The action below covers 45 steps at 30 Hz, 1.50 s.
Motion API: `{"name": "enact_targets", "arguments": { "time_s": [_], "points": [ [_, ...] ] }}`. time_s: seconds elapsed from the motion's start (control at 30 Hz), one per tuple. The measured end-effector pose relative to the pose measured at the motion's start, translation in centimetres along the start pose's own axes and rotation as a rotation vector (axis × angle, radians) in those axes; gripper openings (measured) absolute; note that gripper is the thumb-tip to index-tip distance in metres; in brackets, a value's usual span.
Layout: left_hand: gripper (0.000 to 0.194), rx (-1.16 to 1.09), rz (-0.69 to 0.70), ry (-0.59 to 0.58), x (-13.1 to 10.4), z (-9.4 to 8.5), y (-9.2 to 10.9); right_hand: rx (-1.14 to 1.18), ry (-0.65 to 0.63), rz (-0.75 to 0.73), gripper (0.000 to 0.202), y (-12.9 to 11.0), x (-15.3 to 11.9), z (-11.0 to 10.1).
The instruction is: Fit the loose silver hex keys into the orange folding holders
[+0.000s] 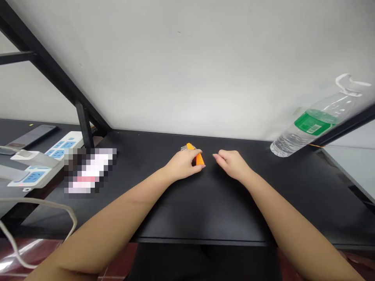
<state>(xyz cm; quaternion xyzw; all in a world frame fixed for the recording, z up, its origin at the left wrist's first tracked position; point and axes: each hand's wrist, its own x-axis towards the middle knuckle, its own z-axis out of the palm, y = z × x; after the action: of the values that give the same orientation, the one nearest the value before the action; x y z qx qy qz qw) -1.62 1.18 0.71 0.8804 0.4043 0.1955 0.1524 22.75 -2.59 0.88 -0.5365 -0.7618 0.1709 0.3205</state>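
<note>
In the middle of the black tabletop (187, 210), my left hand (184, 164) grips a small, flat orange item (200, 159), perhaps a little box. Its far end sticks up past my fingers, and black-and-white stripes like a barcode show at its left side. My palm and fingers cover the rest of it. A short gap to the right, my right hand (231, 164) is closed with thumb and fingertips pressed together. Whatever it may hold is hidden or too small to make out.
A large water bottle (315, 123) with a green label stands at the right by the wall. On the left lie a pixelated, bright rectangular thing (90, 171), a white power strip (63, 152) with a plugged-in adapter, a dark phone (32, 136) and white cables (38, 201).
</note>
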Motion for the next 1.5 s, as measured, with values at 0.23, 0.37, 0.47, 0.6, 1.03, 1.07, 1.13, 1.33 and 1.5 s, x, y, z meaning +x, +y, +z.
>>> {"name": "enact_targets", "arguments": {
  "time_s": [0.23, 0.37, 0.47, 0.6, 1.03, 1.07, 1.13, 1.33, 1.5],
  "points": [
    [0.052, -0.031, 0.012, 0.051, 0.3, 0.8, -0.7, -0.461, -0.236, -0.090, 0.036, -1.2, -0.5, 2.3],
    [0.051, -0.040, 0.036, 0.053, 0.4, 0.9, -1.2, -0.197, -0.178, 0.054, 0.040, -0.7, -0.2, 1.1],
    [0.053, -0.019, 0.048, 0.058, 0.4, 1.0, -1.3, -0.151, -0.115, 0.040, 0.028, 0.3, 0.0, -0.4],
    [0.052, -0.019, 0.052, 0.055, 0.5, 1.1, -1.4, -0.276, -0.226, -0.087, 0.023, 1.1, -0.1, -1.4],
    [0.056, -0.056, 0.059, 0.076, 0.3, 1.4, -1.1, -0.557, -0.385, -0.078, 0.017, -1.1, -1.2, -1.9],
    [0.056, -0.062, 0.082, 0.094, 0.4, 1.5, -1.2, -0.554, -0.402, -0.073, 0.015, -1.4, -1.3, -1.8],
    [0.055, -0.078, 0.137, 0.132, 0.4, 1.5, -1.3, -0.557, -0.428, -0.050, 0.013, -1.7, -1.4, -1.7],
    [0.055, -0.118, 0.210, 0.197, 0.6, 1.0, -1.1, -0.348, -0.285, -0.026, 0.012, -1.7, -1.0, -1.9],
    [0.051, -0.140, 0.263, 0.266, 0.5, 0.9, -1.0, 0.102, 0.111, -0.106, 0.015, -2.6, -1.4, -1.2]
  ]
}}
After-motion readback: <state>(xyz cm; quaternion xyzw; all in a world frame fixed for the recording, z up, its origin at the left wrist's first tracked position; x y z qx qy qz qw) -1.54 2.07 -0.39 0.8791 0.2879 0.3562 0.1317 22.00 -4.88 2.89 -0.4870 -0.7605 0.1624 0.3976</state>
